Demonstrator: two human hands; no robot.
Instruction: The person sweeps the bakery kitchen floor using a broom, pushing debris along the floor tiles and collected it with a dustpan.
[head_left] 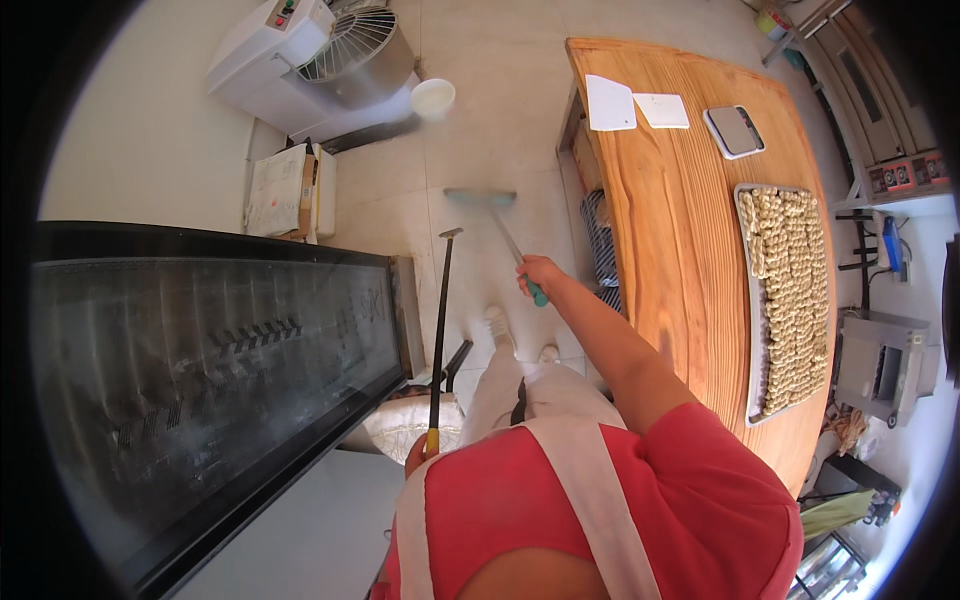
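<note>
My right hand (pixel 538 275) is closed round the handle of a T-shaped squeegee (pixel 507 237), stretched out ahead of me over the floor. The tool has a wide blue-green head, a grey shaft and a green grip end; motion slightly blurs the head. At my left side, my left hand (pixel 414 456) is partly hidden by my body and closed at the yellow grip of a long black pole (pixel 440 340). That pole points away from me and ends in a small crosspiece. Beside it on the left is a large dark glass panel (pixel 230 360) in a black frame.
A wooden table (pixel 670 260) on the right bears a tray (pixel 756 330) of twisted dough pieces, a scale (pixel 734 132) and white papers (pixel 610 103). Far left stand a dough mixer (pixel 310 70) and a white bowl (pixel 433 98). A pale sack (pixel 405 425) sits near my left leg.
</note>
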